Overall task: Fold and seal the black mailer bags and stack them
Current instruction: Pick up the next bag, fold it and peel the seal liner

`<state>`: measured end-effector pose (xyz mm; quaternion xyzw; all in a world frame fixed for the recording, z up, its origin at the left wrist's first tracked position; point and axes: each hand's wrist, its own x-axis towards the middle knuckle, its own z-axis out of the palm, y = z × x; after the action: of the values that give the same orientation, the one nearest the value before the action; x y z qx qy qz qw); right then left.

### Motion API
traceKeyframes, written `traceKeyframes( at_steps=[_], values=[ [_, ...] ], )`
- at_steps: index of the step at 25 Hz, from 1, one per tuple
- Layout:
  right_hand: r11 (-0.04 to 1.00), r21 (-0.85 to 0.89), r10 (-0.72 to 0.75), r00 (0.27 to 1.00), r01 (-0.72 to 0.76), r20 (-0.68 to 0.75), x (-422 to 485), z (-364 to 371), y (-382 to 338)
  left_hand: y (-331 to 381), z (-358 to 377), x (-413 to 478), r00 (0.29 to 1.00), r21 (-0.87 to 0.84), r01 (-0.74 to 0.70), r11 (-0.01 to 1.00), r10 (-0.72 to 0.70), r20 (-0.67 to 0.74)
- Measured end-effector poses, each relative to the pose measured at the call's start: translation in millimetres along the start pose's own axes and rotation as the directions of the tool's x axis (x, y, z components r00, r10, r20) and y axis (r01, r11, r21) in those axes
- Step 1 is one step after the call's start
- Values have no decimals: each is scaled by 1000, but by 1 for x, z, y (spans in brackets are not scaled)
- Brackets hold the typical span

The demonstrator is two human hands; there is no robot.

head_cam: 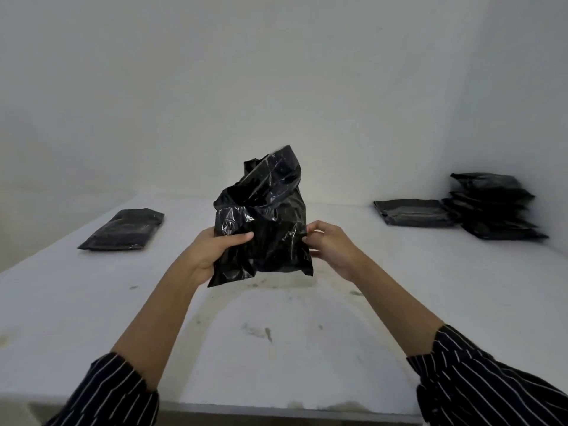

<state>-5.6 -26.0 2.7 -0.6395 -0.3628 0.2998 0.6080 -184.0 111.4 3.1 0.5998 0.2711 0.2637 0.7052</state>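
The black mailer bag (pixel 270 229) is held upright above the middle of the white bench (pixel 276 333), its long axis vertical and its crumpled open mouth pointing up. The left hand (pixel 212 250) grips its left side, thumb across the front. The right hand (pixel 330 247) pinches its right edge. A stack of mailers (pixel 495 207) sits far right, a flat mailer (pixel 413 212) just beside it. Another flat packed mailer (pixel 123 230) lies far left.

1 head-worn wide-angle view, forward and down across the table (pixel 276 348)
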Motion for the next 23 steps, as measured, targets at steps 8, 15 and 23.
traceKeyframes(
  at_steps=[8,15,23],
  values=[
    [420,-827,-652,758,375,12,-3,-38,-74,-20,73,10,976,96,-217,971,215,34],
    [68,-980,-269,949,188,163,19,-32,-127,-21,93,14,967,107,-256,961,253,37],
    [457,-832,-255,942,315,216,29,-26,-146,-22,96,19,969,101,-242,965,236,68]
  ],
)
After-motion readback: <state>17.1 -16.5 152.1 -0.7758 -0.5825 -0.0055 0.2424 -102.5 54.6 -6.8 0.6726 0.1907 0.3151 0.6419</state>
